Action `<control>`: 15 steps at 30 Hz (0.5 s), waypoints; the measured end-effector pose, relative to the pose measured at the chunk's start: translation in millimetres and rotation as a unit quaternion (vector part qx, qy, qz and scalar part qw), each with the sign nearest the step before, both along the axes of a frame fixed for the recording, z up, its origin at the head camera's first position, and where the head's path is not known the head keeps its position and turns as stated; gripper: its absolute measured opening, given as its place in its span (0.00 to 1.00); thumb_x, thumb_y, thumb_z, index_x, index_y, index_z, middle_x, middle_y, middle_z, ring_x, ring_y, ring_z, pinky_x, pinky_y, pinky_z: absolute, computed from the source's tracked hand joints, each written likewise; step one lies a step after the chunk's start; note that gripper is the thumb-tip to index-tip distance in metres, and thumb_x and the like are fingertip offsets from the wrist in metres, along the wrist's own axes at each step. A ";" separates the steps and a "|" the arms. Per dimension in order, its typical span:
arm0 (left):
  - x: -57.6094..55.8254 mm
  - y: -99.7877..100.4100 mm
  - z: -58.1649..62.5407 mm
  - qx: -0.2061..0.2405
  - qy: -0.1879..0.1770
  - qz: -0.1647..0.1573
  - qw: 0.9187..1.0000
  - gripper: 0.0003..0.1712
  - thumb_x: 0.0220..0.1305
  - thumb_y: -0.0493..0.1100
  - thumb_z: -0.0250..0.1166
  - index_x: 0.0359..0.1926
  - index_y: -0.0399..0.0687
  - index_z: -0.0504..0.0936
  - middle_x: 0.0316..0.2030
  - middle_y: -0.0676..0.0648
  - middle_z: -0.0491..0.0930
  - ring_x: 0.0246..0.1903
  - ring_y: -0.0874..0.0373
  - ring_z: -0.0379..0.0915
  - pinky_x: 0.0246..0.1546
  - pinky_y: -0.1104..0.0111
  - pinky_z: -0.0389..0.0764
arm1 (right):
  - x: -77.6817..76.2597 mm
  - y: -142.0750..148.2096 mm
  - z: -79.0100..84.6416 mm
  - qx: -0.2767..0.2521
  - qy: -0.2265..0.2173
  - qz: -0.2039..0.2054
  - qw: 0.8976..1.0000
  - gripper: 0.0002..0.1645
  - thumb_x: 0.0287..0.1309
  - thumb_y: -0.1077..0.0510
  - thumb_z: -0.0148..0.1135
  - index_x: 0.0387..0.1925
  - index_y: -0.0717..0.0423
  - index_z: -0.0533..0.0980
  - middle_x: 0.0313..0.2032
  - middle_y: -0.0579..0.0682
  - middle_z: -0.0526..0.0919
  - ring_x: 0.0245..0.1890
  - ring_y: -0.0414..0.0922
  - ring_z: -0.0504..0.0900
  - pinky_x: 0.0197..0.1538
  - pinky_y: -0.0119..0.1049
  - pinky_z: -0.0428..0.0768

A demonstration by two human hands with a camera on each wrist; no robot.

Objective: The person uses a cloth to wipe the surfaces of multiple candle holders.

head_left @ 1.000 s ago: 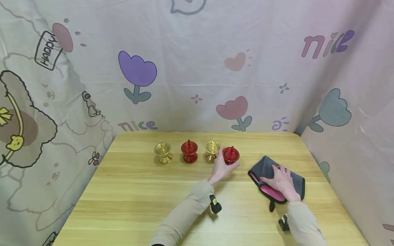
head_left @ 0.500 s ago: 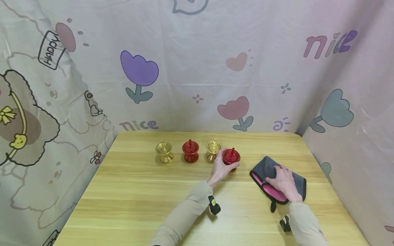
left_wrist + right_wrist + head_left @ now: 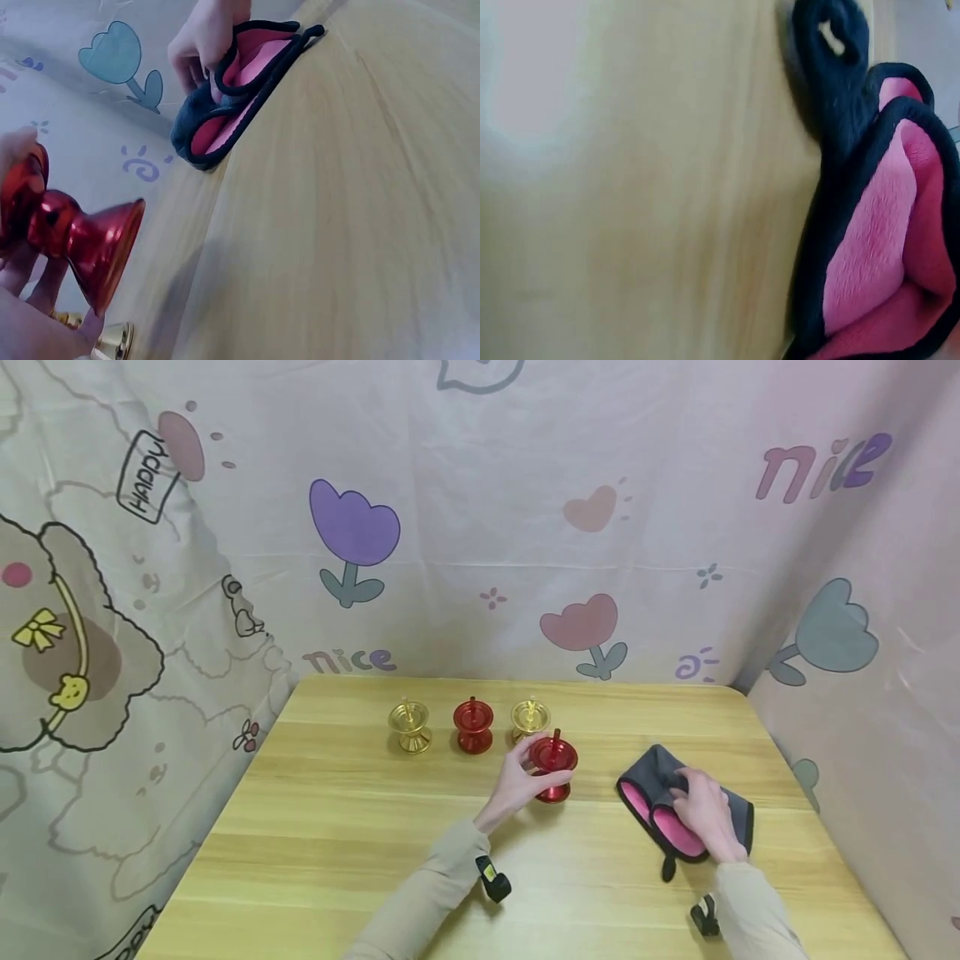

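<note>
My left hand (image 3: 516,783) grips a red metal candle holder (image 3: 553,755) between thumb and fingers, upright, with a short spike in its dish. In the left wrist view the red candle holder (image 3: 101,244) is raised off the wood, its flared foot free. On the right, my right hand (image 3: 708,814) pinches a fold of a cleaning cloth (image 3: 738,818), grey outside and pink inside, with black edging. The right wrist view shows the cloth (image 3: 870,247) close up, folded open with its black hanging loop (image 3: 829,82); the right fingers are mostly hidden there.
Behind the left hand stand a gold candle holder (image 3: 409,727), another red one (image 3: 473,727) and a second gold one (image 3: 531,717), in a row. The wooden table (image 3: 337,827) ends at a patterned curtain (image 3: 465,510) at the back and sides.
My left hand has brought the red candle holder up and toward me, out of the row. My right fingers have gathered the cloth into a tighter fold. The view has shifted slightly left.
</note>
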State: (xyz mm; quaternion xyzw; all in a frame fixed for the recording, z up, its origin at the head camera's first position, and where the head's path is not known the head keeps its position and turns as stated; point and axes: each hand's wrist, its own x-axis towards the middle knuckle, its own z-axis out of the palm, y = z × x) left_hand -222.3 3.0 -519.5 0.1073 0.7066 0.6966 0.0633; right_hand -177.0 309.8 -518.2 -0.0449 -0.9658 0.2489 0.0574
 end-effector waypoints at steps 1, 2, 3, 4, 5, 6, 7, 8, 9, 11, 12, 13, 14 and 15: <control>1.4 -3.9 -0.6 0.005 0.001 -0.007 1.000 0.42 0.51 0.43 0.80 0.67 0.48 0.73 0.58 0.40 0.83 0.56 0.48 0.81 0.58 0.59 0.83 | 1.3 0.5 -0.2 -0.008 0.008 -0.001 1.000 0.23 0.62 0.65 0.58 0.56 0.75 0.74 0.54 0.77 0.78 0.55 0.75 0.75 0.53 0.69 0.74; 3.2 -8.0 -0.6 0.009 0.003 -0.012 1.000 0.41 0.52 0.45 0.79 0.67 0.48 0.73 0.58 0.40 0.82 0.57 0.47 0.81 0.58 0.59 0.83 | 2.7 0.4 0.7 -0.018 0.017 -0.003 1.000 0.23 0.63 0.65 0.58 0.57 0.75 0.73 0.54 0.77 0.77 0.56 0.75 0.75 0.55 0.69 0.73; 4.7 -11.9 -1.3 0.015 0.004 -0.018 1.000 0.41 0.53 0.45 0.79 0.67 0.49 0.73 0.58 0.39 0.82 0.57 0.47 0.81 0.58 0.58 0.83 | 4.1 -0.3 2.2 -0.028 0.029 -0.002 0.999 0.23 0.63 0.64 0.58 0.57 0.75 0.74 0.54 0.77 0.78 0.56 0.74 0.75 0.56 0.68 0.73; 6.2 -15.9 -1.8 0.019 0.006 -0.022 1.000 0.40 0.54 0.46 0.79 0.67 0.49 0.73 0.58 0.39 0.82 0.57 0.47 0.81 0.59 0.58 0.83 | 4.9 -1.0 4.6 -0.039 0.042 -0.002 0.998 0.22 0.64 0.64 0.59 0.56 0.75 0.74 0.53 0.77 0.79 0.54 0.73 0.77 0.56 0.65 0.75; 7.9 -19.7 -2.0 0.024 0.011 -0.027 0.999 0.40 0.55 0.47 0.78 0.67 0.48 0.73 0.58 0.37 0.82 0.57 0.46 0.80 0.59 0.57 0.82 | 5.7 -2.1 7.7 -0.055 0.054 -0.002 0.997 0.22 0.64 0.63 0.60 0.55 0.75 0.75 0.51 0.76 0.80 0.51 0.70 0.79 0.54 0.60 0.77; 9.5 -23.3 -2.2 0.030 0.014 -0.031 0.999 0.39 0.56 0.47 0.77 0.68 0.47 0.73 0.58 0.36 0.81 0.58 0.45 0.80 0.60 0.56 0.82 | 6.6 -3.5 11.8 -0.074 0.063 -0.003 0.995 0.21 0.65 0.62 0.61 0.54 0.74 0.76 0.50 0.75 0.81 0.48 0.65 0.81 0.52 0.53 0.80; 11.0 -26.6 -2.0 0.034 0.018 -0.036 0.999 0.39 0.57 0.47 0.76 0.68 0.47 0.72 0.59 0.36 0.81 0.58 0.45 0.80 0.61 0.56 0.81 | 7.3 -4.9 16.6 -0.093 0.069 -0.002 0.993 0.21 0.65 0.61 0.61 0.54 0.73 0.77 0.49 0.73 0.82 0.44 0.58 0.83 0.50 0.44 0.81; 12.5 -29.5 -1.3 0.039 0.022 -0.040 0.998 0.39 0.58 0.47 0.76 0.68 0.46 0.72 0.59 0.35 0.80 0.58 0.46 0.79 0.62 0.56 0.80 | 8.5 -6.6 22.0 -0.118 0.071 -0.001 0.990 0.21 0.66 0.59 0.62 0.53 0.72 0.77 0.49 0.72 0.82 0.41 0.48 0.84 0.47 0.35 0.80; 13.9 -32.1 -0.4 0.041 0.022 -0.044 0.998 0.40 0.58 0.47 0.76 0.69 0.46 0.71 0.59 0.35 0.80 0.59 0.47 0.79 0.63 0.56 0.79 | 9.4 -8.3 27.2 -0.145 0.068 0.002 0.987 0.21 0.67 0.57 0.62 0.53 0.71 0.77 0.48 0.71 0.83 0.39 0.39 0.82 0.44 0.27 0.78; 16.5 -36.3 3.3 0.042 0.026 -0.054 0.997 0.40 0.59 0.47 0.75 0.70 0.45 0.70 0.60 0.34 0.79 0.59 0.50 0.79 0.64 0.57 0.78 | 11.6 -11.8 37.5 -0.200 0.054 0.004 0.978 0.24 0.69 0.53 0.61 0.55 0.70 0.77 0.47 0.61 0.86 0.37 0.24 0.77 0.41 0.15 0.72; 17.5 -38.1 5.7 0.042 0.027 -0.058 0.997 0.41 0.59 0.47 0.75 0.70 0.46 0.70 0.60 0.35 0.79 0.58 0.53 0.79 0.64 0.58 0.78 | 12.9 -14.1 42.1 -0.228 0.047 0.008 0.972 0.24 0.70 0.52 0.60 0.55 0.69 0.77 0.46 0.54 0.87 0.37 0.21 0.75 0.41 0.13 0.72; 18.4 -39.7 8.2 0.043 0.030 -0.062 0.997 0.41 0.59 0.47 0.75 0.71 0.45 0.69 0.60 0.34 0.79 0.57 0.56 0.79 0.63 0.60 0.79 | 14.1 -16.6 45.6 -0.258 0.048 0.015 0.965 0.24 0.70 0.52 0.60 0.55 0.70 0.77 0.44 0.47 0.87 0.36 0.19 0.75 0.41 0.13 0.72; 19.4 -41.2 11.2 0.045 0.034 -0.066 0.996 0.42 0.59 0.47 0.75 0.71 0.45 0.69 0.61 0.34 0.79 0.56 0.58 0.79 0.63 0.62 0.79 | 15.1 -19.2 48.5 -0.296 0.054 0.027 0.953 0.20 0.70 0.54 0.60 0.53 0.67 0.78 0.42 0.42 0.86 0.35 0.19 0.75 0.40 0.13 0.73; 20.5 -42.6 14.5 0.047 0.036 -0.069 0.996 0.42 0.59 0.47 0.75 0.71 0.45 0.68 0.61 0.33 0.78 0.55 0.62 0.79 0.62 0.64 0.79 | 16.1 -22.2 51.0 -0.330 0.062 0.040 0.941 0.16 0.71 0.56 0.59 0.51 0.63 0.79 0.39 0.37 0.85 0.34 0.21 0.76 0.39 0.15 0.74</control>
